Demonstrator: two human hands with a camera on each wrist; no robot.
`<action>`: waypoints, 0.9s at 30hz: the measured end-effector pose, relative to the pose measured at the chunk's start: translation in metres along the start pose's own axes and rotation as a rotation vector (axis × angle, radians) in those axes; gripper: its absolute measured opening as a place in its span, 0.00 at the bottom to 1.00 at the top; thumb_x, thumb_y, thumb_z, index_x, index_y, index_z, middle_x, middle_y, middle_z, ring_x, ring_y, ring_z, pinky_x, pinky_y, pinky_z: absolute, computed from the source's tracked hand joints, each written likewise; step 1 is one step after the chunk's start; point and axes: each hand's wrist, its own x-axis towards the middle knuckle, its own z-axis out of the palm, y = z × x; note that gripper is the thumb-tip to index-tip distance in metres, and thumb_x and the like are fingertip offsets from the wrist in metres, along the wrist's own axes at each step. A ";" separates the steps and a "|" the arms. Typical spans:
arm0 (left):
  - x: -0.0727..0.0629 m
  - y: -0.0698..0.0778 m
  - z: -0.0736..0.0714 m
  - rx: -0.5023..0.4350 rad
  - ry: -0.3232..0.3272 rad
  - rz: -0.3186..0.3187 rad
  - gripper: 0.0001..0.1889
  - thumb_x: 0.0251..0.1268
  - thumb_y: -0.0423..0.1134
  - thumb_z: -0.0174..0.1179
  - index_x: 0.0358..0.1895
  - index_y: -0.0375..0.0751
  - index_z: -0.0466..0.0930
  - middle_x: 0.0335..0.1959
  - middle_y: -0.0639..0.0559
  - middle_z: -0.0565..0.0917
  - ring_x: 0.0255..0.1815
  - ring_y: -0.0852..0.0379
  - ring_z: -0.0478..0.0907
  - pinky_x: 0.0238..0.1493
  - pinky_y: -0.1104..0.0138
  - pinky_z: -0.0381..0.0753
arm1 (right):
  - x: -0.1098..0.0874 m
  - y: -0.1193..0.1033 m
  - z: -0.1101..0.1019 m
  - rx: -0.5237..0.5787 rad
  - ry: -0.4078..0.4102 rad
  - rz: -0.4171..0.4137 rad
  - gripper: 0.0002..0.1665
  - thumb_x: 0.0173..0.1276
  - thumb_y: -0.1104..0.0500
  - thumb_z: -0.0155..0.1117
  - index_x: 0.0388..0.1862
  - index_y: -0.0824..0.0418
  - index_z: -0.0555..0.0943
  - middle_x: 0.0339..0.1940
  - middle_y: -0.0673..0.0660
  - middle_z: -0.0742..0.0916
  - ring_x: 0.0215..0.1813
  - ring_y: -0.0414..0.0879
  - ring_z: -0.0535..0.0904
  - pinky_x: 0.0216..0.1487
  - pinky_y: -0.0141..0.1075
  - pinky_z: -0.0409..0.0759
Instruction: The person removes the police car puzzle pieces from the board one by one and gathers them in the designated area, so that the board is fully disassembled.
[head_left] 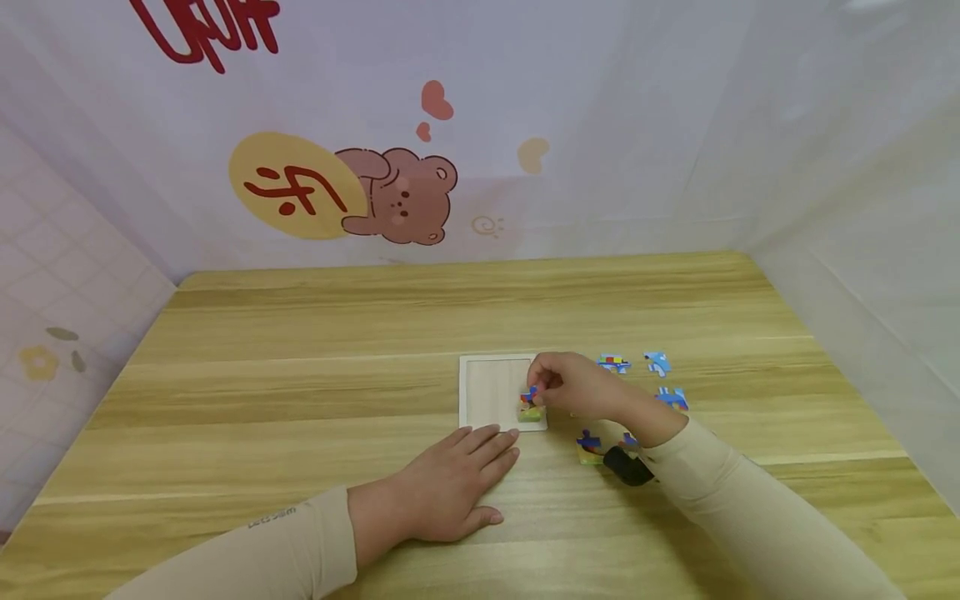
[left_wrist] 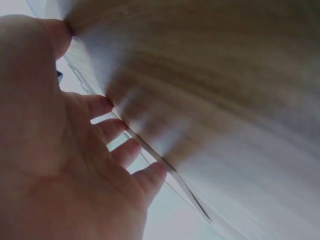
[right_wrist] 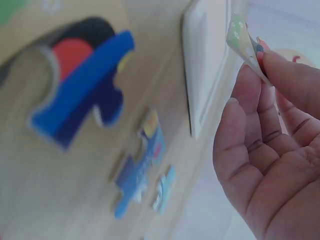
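A shallow square puzzle tray (head_left: 462, 396) with a pale rim lies on the wooden table. My right hand (head_left: 573, 385) pinches a jigsaw piece (head_left: 529, 402) between thumb and fingers over the tray's near right corner. In the right wrist view that puzzle piece (right_wrist: 243, 42) is tilted, its green part outward and its red and blue part by the thumb. My left hand (head_left: 448, 483) lies palm down with fingers spread, fingertips right at the tray's near edge. From the left wrist view, the straight fingers (left_wrist: 126, 152) meet the tray's rim.
Several loose jigsaw pieces (head_left: 657, 362) lie right of the tray, some partly hidden by the right arm. A larger-looking blue and red piece (right_wrist: 80, 85) is near the right wrist camera. A black device (head_left: 628, 467) sits under the right wrist. Printed curtains (head_left: 637, 125) stand behind the table.
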 end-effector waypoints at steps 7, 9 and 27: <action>0.000 0.001 -0.002 -0.011 -0.009 -0.004 0.36 0.72 0.62 0.41 0.75 0.45 0.57 0.77 0.50 0.55 0.76 0.50 0.54 0.70 0.56 0.61 | -0.017 0.003 -0.015 0.026 0.020 0.018 0.03 0.66 0.68 0.63 0.37 0.64 0.76 0.30 0.52 0.81 0.32 0.45 0.74 0.33 0.32 0.74; 0.000 0.001 -0.002 -0.016 -0.008 -0.006 0.36 0.72 0.62 0.42 0.75 0.45 0.57 0.77 0.50 0.55 0.76 0.50 0.54 0.70 0.55 0.61 | -0.022 0.005 -0.021 0.028 0.028 0.009 0.04 0.66 0.67 0.63 0.37 0.64 0.76 0.31 0.53 0.81 0.33 0.45 0.75 0.34 0.33 0.75; -0.001 0.002 -0.003 -0.019 0.001 -0.005 0.35 0.72 0.62 0.43 0.75 0.45 0.57 0.77 0.50 0.56 0.75 0.51 0.54 0.70 0.56 0.61 | -0.074 0.036 -0.061 0.139 0.080 0.108 0.07 0.66 0.67 0.63 0.41 0.69 0.76 0.34 0.58 0.79 0.36 0.45 0.77 0.37 0.36 0.78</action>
